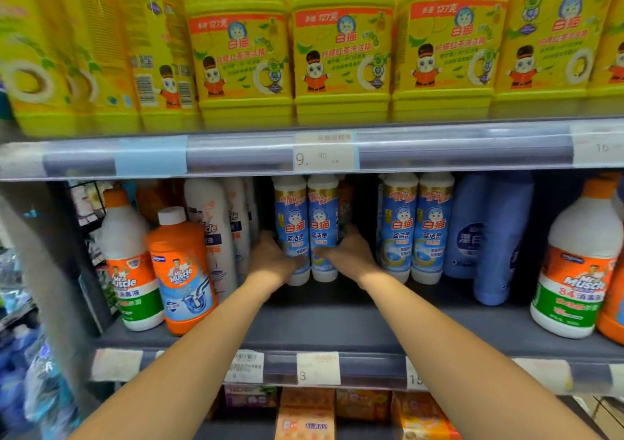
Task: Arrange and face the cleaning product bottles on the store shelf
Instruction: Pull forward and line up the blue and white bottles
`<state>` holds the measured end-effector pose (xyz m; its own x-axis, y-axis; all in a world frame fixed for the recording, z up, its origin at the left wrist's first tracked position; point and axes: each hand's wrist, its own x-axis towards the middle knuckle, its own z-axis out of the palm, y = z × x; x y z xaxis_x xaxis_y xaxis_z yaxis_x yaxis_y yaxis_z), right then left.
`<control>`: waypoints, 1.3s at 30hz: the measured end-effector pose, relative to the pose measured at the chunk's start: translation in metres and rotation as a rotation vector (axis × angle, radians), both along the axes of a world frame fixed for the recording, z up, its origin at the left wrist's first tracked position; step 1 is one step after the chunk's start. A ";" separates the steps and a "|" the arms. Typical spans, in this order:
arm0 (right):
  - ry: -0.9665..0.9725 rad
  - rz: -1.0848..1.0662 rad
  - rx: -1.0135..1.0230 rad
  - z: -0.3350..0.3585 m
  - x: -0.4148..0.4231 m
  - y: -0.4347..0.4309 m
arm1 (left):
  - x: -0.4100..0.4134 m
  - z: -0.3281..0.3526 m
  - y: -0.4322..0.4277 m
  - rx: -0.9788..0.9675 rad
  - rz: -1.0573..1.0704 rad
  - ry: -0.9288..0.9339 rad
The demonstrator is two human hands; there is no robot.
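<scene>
Fingers: both hands were wrapped round a pair of tall blue-and-white bottles; the left hand (pixel 270 257) clasped the left bottle of the pair (pixel 291 226) from its outer side, the right hand (pixel 351 253) clasped the right bottle of the pair (pixel 323 226) likewise, thumbs lying across the lower labels.
Position of pair: they stood upright and touching each other, set back on the middle shelf (pixel 337 324), labels facing outward.
Open room: a dark gap lay on each side of the pair, and a broad bare strip of shelf ran in front of them out to the price rail (pixel 371 367).
Right neighbours: a second matching pair (pixel 417 226) stood beyond the right gap, then plain blue bottles (pixel 489 237).
Left neighbours: white bottles (pixel 212 230) stood just left of the left hand; an orange drain-cleaner bottle (pixel 184 270) leaned forward near the front edge.
Overhead: the upper shelf edge (pixel 236 152) sat close above the caps.
Look of the bottles: white caps and bases, blue labels with a cat face and red characters; smaller print was probably too blurred to read.
</scene>
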<state>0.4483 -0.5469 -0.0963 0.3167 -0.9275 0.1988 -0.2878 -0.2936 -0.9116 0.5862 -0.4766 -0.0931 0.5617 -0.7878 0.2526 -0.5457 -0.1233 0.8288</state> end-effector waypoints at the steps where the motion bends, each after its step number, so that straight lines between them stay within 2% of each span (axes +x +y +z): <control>1: -0.005 -0.004 -0.012 -0.001 0.002 -0.001 | -0.001 0.000 -0.003 -0.018 -0.008 0.003; 6: -0.066 -0.033 -0.055 0.000 0.012 -0.005 | -0.004 -0.002 -0.013 -0.059 -0.009 0.010; 16: -0.036 -0.023 -0.122 0.005 0.008 -0.001 | -0.008 -0.012 -0.016 -0.157 -0.038 0.140; 20: -0.009 -0.043 -0.119 0.010 -0.004 0.004 | -0.007 -0.011 -0.005 -0.139 -0.083 0.122; 30: 0.027 -0.050 -0.108 0.024 -0.062 0.040 | -0.021 -0.002 0.022 -0.147 -0.177 0.136; 39: 0.124 -0.102 -0.181 0.026 -0.142 0.049 | -0.070 -0.001 0.041 -0.172 -0.220 0.162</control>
<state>0.3068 -0.4975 -0.0707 0.2556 -0.9088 0.3297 -0.4306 -0.4123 -0.8028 0.5160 -0.4356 -0.0937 0.4267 -0.8481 0.3141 -0.4030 0.1326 0.9055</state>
